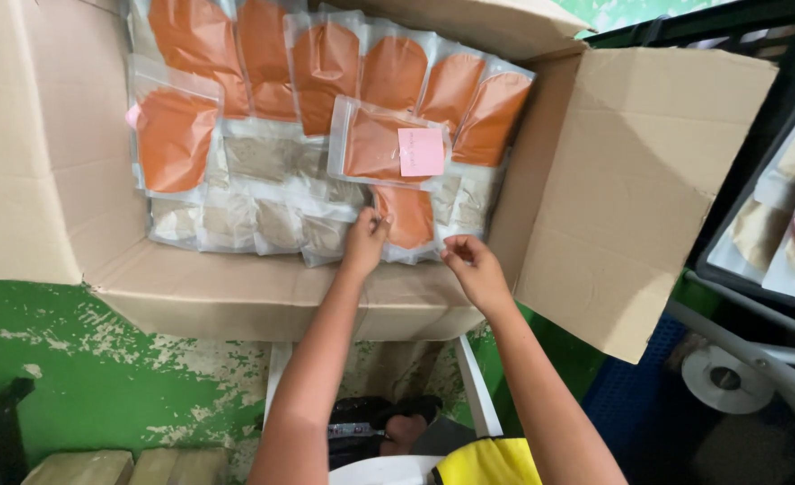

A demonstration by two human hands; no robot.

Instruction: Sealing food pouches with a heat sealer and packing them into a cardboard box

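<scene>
Now both hands, left hand [365, 238] and right hand [471, 265], pinch orange pouch [409, 216] at front row; cardboard box [263, 296] nearly full beyond fingers.

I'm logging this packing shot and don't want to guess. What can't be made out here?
- Head view: how many layers of pouches fill the cardboard box; the top orange pouches cover them.
- Writing on the pink note: too small.
- Grip of the left hand and right hand on the lower orange pouch: fingertips hidden.
- Tray of pouches, at right: cut off by the edge.
</scene>
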